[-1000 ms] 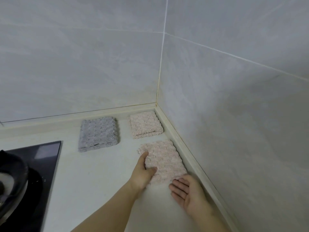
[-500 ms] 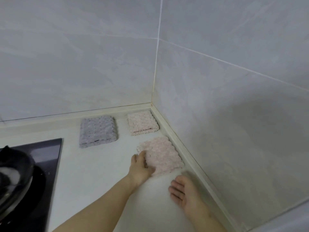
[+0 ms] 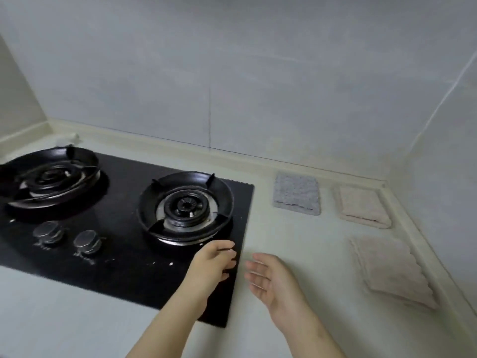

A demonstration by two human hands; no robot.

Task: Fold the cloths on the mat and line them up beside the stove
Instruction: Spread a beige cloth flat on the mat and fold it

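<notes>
Three folded cloths lie on the pale counter to the right of the black gas stove (image 3: 124, 228). A grey cloth (image 3: 296, 193) sits nearest the stove at the back, a pink cloth (image 3: 362, 206) lies beside it in the corner, and a larger pink cloth (image 3: 392, 270) rests closer to me along the right wall. My left hand (image 3: 211, 262) hovers over the stove's right edge, fingers loosely curled, holding nothing. My right hand (image 3: 273, 277) floats over the counter, palm up and fingers relaxed, well left of the near pink cloth.
The stove has two burners (image 3: 185, 206) (image 3: 50, 174) and two knobs (image 3: 85, 241) at its front. Grey tiled walls meet in a corner at the right, with a raised cream ledge (image 3: 426, 257) along the counter's back and right side.
My left hand has let go of the near pink cloth and both hands have drawn back to the left. The view has swung left, bringing the whole stove into sight.
</notes>
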